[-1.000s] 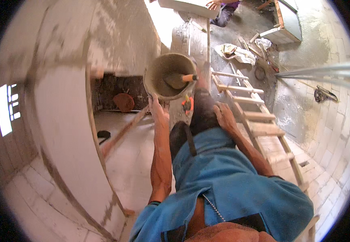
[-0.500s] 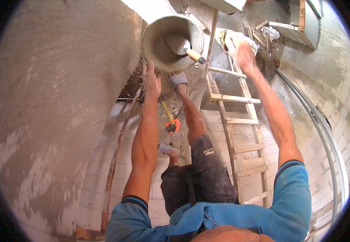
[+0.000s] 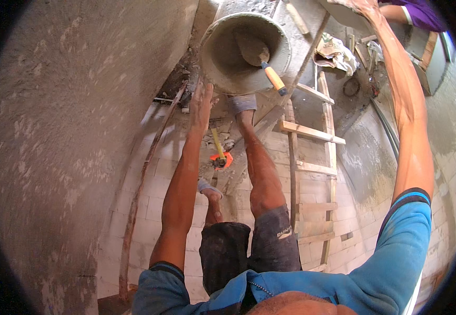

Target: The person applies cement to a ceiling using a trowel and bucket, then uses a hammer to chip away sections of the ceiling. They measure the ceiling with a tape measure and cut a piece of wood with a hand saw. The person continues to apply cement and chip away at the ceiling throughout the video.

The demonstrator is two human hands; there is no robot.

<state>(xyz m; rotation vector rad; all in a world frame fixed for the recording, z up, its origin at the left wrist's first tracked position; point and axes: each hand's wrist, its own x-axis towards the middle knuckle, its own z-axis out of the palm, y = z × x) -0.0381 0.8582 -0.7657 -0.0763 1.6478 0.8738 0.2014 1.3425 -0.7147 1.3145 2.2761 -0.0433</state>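
Observation:
A round grey mortar bucket (image 3: 210, 65) stands at the upper middle. Inside it leans a trowel (image 3: 274, 77), its wooden handle with a dark end sticking out over the rim. My left hand (image 3: 202, 106) is open beside the bucket's lower left side, fingers straight; whether they touch it is unclear. At the top edge my right hand (image 3: 363, 6) has its fingers over the edge of a grey flat board (image 3: 346, 16), partly cut off by the picture. Right beside it comes a co-worker's forearm (image 3: 395, 14) with a purple sleeve (image 3: 426, 13).
A wooden ladder (image 3: 312, 131) lies right of my legs. A crumpled white sack (image 3: 337, 55) and wood scraps lie beyond it. An orange-and-yellow tape measure (image 3: 220, 159) is on the floor by my feet. A rough plastered wall (image 3: 81, 131) rises at the left. Another wooden handle (image 3: 297, 18) lies behind the bucket.
My right hand has moved up and right, from above the sack to the grey board. A co-worker's arm has come into view. My left hand stays by the bucket; the view has shifted.

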